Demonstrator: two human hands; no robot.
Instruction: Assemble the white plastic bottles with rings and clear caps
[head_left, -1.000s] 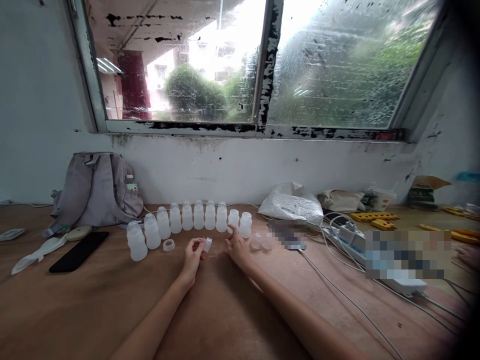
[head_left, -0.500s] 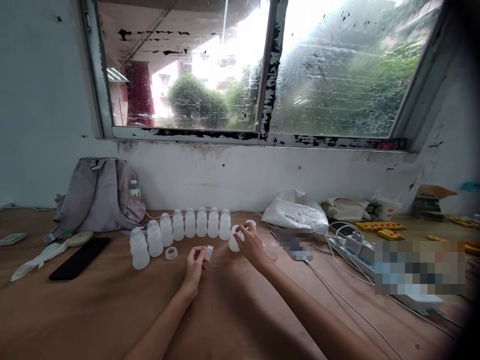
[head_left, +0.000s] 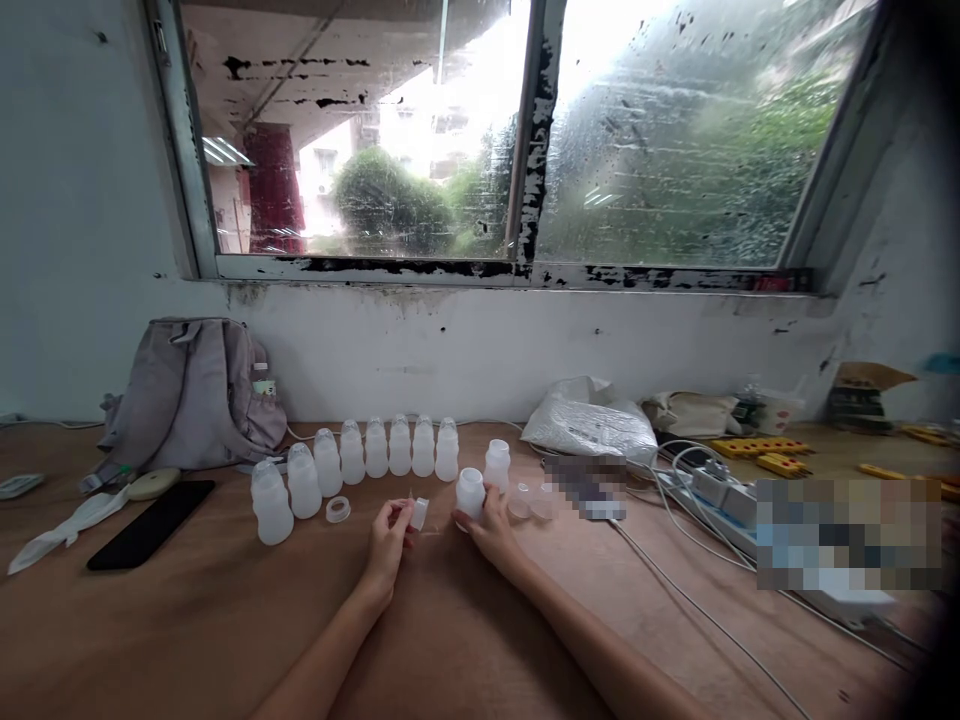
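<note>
My left hand (head_left: 390,537) is closed in a pinch on a small translucent white bottle part (head_left: 420,514); its exact kind is too small to make out. To the right, my right hand (head_left: 490,525) wraps around the lower part of an uncapped baby bottle (head_left: 470,490), which stands upright on the table. Just behind it is a second uncapped baby bottle (head_left: 496,464), untouched. Clear domed caps (head_left: 543,502) lie beside my right hand. A white bottle ring (head_left: 338,509) rests left of my left hand.
Several capped baby bottles (head_left: 375,447) stand in a curved row at the back. A phone (head_left: 152,525) and a backpack (head_left: 199,395) are on the left. At right are a plastic bag (head_left: 591,425), a white cable (head_left: 679,605) and a power strip (head_left: 836,592).
My right hand has come down from the bottle's top to grip its lower side; the bottle's open neck now shows. My left hand keeps its pinch, and its part has tilted slightly.
</note>
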